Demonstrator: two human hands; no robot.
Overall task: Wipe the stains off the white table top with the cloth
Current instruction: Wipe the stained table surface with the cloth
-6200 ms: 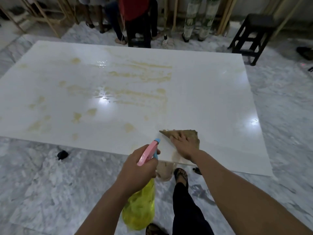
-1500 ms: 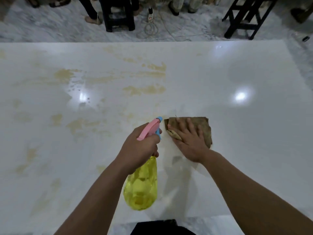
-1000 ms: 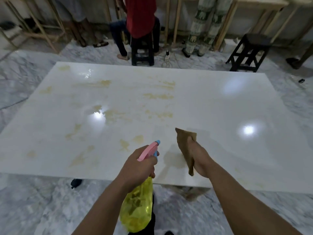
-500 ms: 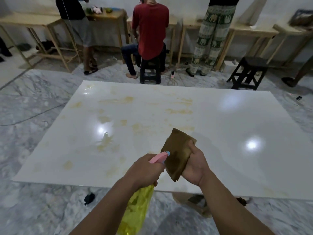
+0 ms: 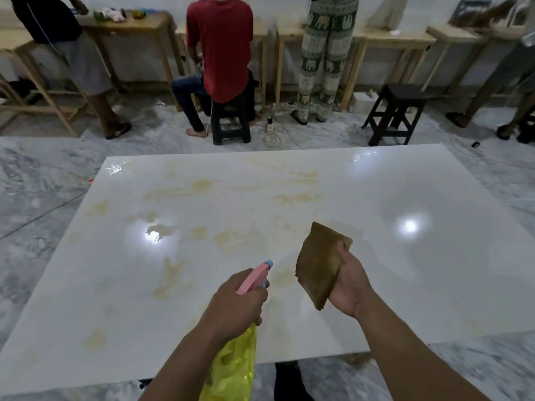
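While the left hand (image 5: 234, 299) grips a spray bottle (image 5: 231, 363), the right hand (image 5: 348, 280) pinches the cloth (image 5: 318, 261) above the table top (image 5: 405, 285).

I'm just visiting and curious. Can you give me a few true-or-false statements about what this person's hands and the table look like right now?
1. The right hand holds the brown cloth up off the table top. True.
2. The left hand is empty. False: it grips a yellow spray bottle.
3. Yellowish stains show on the table's left half. True.
4. The cloth is white. False: it is brown.
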